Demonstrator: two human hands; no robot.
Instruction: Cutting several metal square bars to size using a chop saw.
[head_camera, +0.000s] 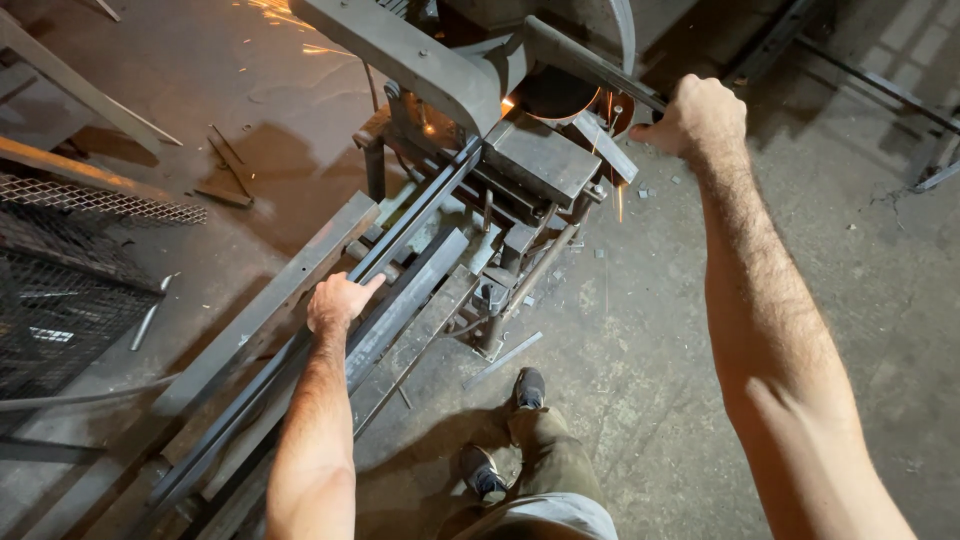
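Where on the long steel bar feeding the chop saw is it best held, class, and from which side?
Probably mid-length, where the left hand presses the steel bar from above: it lies flat on the support rails, well back from the sparking blade. The right hand grips the saw handle.

Two bare hands show: the left hand (338, 300) near the middle of the scene on one long dark steel bar (400, 235), and the right hand (697, 115) far right, closed round the one dark metal handle (590, 62) of the single grey chop saw (500, 130). Two dark shoes (505, 430) stand near, on the concrete floor (650, 330), and one short flat metal offcut (503, 359) lies just beyond them. At far left sit two sheets of expanded metal mesh (70, 260) and one small grey rod (147, 320).
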